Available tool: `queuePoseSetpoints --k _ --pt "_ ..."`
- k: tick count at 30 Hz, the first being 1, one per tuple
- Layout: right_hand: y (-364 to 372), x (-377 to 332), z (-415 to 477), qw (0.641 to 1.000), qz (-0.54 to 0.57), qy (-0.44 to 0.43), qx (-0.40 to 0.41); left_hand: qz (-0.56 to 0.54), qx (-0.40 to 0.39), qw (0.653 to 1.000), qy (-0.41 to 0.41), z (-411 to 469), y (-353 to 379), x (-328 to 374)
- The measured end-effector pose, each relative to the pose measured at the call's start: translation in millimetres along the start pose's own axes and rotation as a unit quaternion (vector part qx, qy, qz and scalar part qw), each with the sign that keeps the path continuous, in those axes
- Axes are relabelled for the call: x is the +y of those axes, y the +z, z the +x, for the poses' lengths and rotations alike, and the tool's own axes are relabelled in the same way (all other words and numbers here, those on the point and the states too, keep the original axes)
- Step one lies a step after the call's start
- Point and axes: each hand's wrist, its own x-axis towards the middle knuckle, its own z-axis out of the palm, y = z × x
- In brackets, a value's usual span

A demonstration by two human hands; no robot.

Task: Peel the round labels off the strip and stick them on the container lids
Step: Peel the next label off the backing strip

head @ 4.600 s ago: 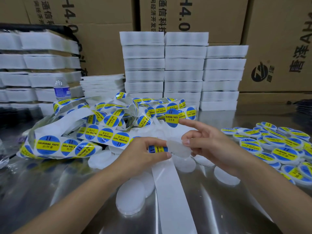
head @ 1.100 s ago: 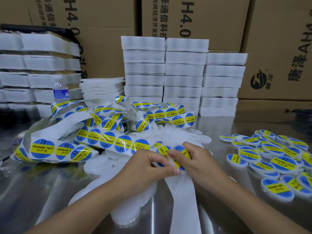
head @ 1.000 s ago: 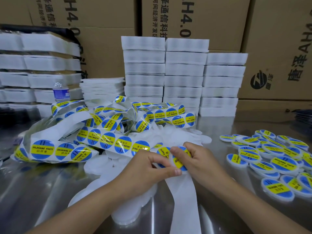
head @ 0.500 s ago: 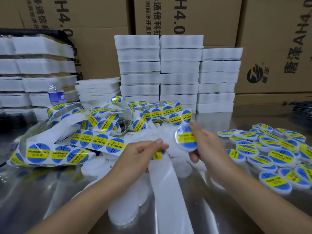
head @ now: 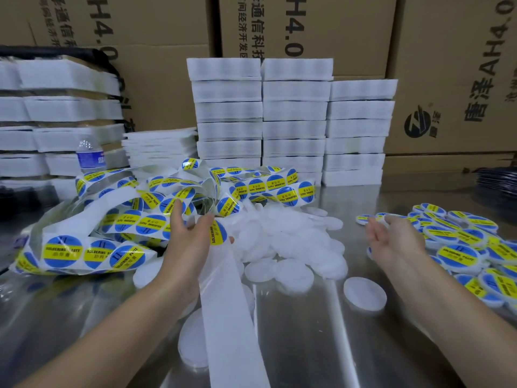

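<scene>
Pinching blue-and-yellow round-label strip (head: 134, 223), left hand (head: 191, 242) grip closed around it, right hand (head: 393, 240) grip wide

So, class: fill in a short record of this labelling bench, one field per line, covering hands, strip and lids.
left hand: at the label strip, grip unclear
right hand: open, empty, beside the labelled lids
label strip: tangled at left, bare backing trailing toward the camera
blank lids: heaped mid-table
labelled lids: piled at right
</scene>
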Motion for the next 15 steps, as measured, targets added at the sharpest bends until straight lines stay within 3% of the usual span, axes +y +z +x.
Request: queuePoseSetpoints --k 6,11,13,15 --pt "5 3 -13 0.998 0.012 0.061 -0.027 -0.078 -0.02 0.995 -0.05 -1 0 5" --pt "14 13 -36 0.981 -0.145 0.053 -0.119 -0.004 -0.085 0.996 0.014 -14 5 9" --pt "16 16 -51 0.951 -0.242 0.004 -0.194 0.001 -0.126 0.992 0.019 -17 6 9" --pt "15 22 -62 0.882 -0.375 -0.086 -0.271 0.002 -0.165 0.986 0.028 -21 8 7"
